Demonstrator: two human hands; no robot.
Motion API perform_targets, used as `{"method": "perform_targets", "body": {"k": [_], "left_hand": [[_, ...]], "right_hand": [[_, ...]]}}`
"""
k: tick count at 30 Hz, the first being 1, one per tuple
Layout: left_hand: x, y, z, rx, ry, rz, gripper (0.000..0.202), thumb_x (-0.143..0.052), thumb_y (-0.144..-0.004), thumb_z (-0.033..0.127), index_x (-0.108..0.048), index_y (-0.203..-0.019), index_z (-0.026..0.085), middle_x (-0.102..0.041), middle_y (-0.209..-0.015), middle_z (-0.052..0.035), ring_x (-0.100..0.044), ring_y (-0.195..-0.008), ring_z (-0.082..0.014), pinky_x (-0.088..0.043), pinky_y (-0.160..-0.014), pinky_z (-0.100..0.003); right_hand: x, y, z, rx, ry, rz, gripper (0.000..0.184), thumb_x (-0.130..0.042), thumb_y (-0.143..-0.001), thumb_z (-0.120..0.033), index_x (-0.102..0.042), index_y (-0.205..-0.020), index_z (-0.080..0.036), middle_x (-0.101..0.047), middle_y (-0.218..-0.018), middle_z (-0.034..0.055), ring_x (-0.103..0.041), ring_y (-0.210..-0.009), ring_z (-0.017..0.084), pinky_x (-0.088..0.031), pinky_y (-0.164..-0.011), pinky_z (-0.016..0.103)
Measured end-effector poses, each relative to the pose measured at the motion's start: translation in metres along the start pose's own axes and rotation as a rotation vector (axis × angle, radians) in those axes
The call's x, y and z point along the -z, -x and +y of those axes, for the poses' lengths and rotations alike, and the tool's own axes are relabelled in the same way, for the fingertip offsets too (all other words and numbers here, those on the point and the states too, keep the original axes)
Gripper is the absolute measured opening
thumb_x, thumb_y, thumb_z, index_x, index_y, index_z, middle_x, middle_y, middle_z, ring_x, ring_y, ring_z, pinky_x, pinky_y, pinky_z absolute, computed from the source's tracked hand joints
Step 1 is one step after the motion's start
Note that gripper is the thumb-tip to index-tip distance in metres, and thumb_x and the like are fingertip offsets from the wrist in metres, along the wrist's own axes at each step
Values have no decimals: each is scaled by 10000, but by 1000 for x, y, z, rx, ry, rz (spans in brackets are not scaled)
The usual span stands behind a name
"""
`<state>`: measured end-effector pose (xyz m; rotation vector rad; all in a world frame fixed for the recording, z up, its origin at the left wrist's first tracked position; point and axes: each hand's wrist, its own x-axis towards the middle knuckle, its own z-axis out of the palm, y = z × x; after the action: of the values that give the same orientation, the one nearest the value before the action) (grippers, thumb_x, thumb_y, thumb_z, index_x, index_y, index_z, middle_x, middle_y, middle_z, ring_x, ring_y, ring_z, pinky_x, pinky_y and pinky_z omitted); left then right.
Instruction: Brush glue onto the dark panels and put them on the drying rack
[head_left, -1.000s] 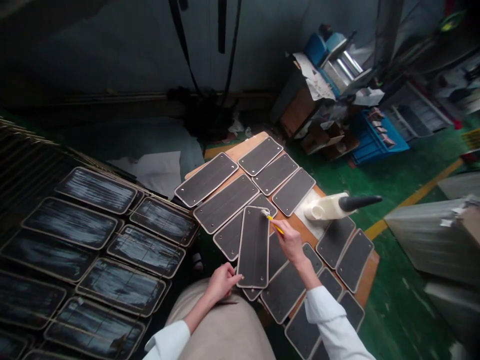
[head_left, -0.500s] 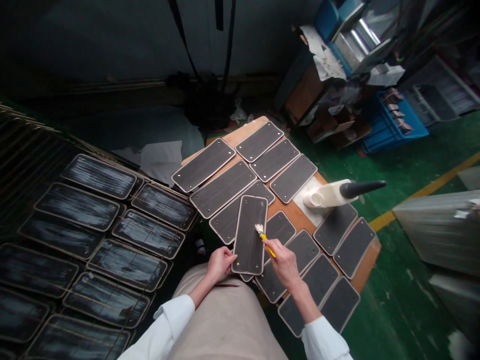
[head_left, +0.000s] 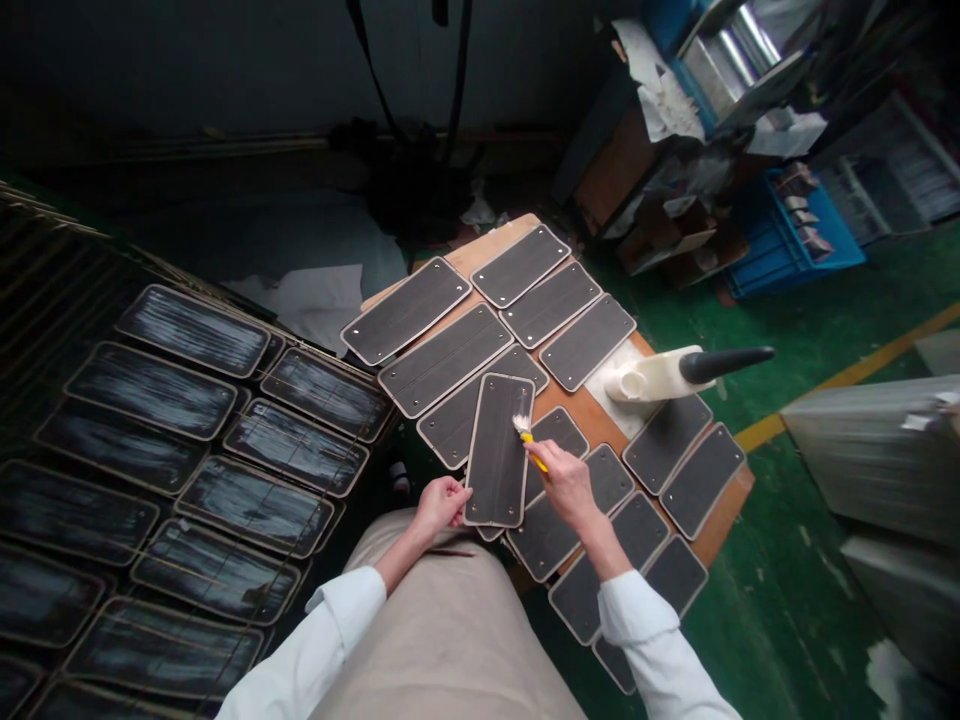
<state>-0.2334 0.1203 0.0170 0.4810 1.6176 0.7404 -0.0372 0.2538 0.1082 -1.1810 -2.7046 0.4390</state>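
My left hand (head_left: 442, 501) grips the near left corner of a dark rectangular panel with a pale rim (head_left: 496, 450), which lies lengthwise away from me over my lap. My right hand (head_left: 568, 484) is closed on a small brush with a yellow handle (head_left: 527, 433). The white bristles touch the panel's far right edge. Several more dark panels (head_left: 442, 374) lie on a small wooden board (head_left: 592, 425) under and beyond the held one.
A white glue bottle with a black nozzle (head_left: 679, 372) lies on the board at right. Several panels streaked with white (head_left: 195, 330) cover a wire rack on my left. Blue crates (head_left: 795, 230) and clutter stand on the green floor at the back right.
The brush swept down the panel toward me, then back up to its far right edge. My left hand kept its hold on the near corner. The view shifted slightly.
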Motion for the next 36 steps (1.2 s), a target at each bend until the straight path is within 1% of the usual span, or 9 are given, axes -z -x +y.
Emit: {"method": "perform_targets", "body": {"k": [5, 9, 12, 15, 21, 23, 26, 29, 36], "left_hand": [[1, -1, -2, 11, 58, -23, 322, -642, -778, 424, -506, -631, 171, -558, -425, 20, -512, -339, -98, -365, -342, -184], [2, -1, -2, 12, 80, -37, 334, -649, -779, 431, -504, -631, 169, -563, -444, 17, -522, -348, -94, -369, -342, -177], [2, -1, -3, 13, 85, -46, 337, -651, -778, 442, -509, -643, 168, -575, -452, 11, -520, -350, -90, -374, -345, -175], [3, -1, -3, 14, 85, -54, 349, -665, -763, 459, -511, -647, 168, -584, -456, 7, -525, -355, -92, -374, -350, -173], [3, -4, 1, 8, 75, -56, 337, -679, -743, 439, -497, -630, 178, -562, -415, 18, -514, -340, -99, -361, -342, -178], [3, -4, 2, 3, 76, -49, 334, -674, -741, 438, -493, -628, 181, -564, -418, 17, -518, -345, -104, -357, -339, -182], [2, -4, 0, 2, 81, -43, 343, -675, -733, 451, -493, -624, 182, -560, -416, 20, -510, -341, -103, -356, -341, -187], [2, -6, -3, 7, 87, -43, 340, -674, -732, 458, -502, -638, 180, -560, -420, 24, -509, -341, -101, -359, -347, -186], [4, -8, -7, -2, 102, -65, 294, -650, -757, 414, -516, -661, 171, -582, -452, 12, -533, -369, -105, -383, -362, -191]], "right_hand": [[1, 73, -37, 2, -34, -192, 220, -438, -997, -190, -614, -1127, -216, -658, -947, 53, -598, -714, 160, -420, -651, 250], [19, 89, -50, -15, -152, -339, 181, -462, -994, -222, -614, -1087, -248, -662, -892, 23, -614, -692, 169, -436, -626, 255], [30, 68, -42, -19, -321, -359, 161, -476, -996, -256, -619, -1070, -268, -680, -947, 9, -650, -787, 167, -467, -681, 245], [31, 31, -25, -9, -383, -324, 133, -514, -983, -293, -634, -1033, -269, -694, -946, 1, -659, -815, 168, -478, -716, 247], [24, -46, 6, -18, -265, -17, 210, -472, -1000, -330, -634, -1096, -237, -676, -1004, 42, -645, -856, 182, -457, -742, 254], [21, -62, 11, -33, -198, 68, 242, -448, -1009, -331, -630, -1132, -230, -666, -1010, 54, -639, -844, 181, -445, -728, 247], [12, -70, 11, -16, -78, 102, 270, -413, -1019, -294, -631, -1165, -231, -658, -1019, 67, -631, -846, 180, -424, -691, 239], [-1, -52, 2, 37, 22, 40, 272, -414, -1008, -226, -636, -1165, -230, -658, -986, 69, -615, -798, 173, -403, -659, 242], [-4, 43, -45, 112, -51, -242, 223, -460, -975, -160, -618, -1119, -224, -657, -914, 49, -589, -693, 156, -400, -646, 248]]}}
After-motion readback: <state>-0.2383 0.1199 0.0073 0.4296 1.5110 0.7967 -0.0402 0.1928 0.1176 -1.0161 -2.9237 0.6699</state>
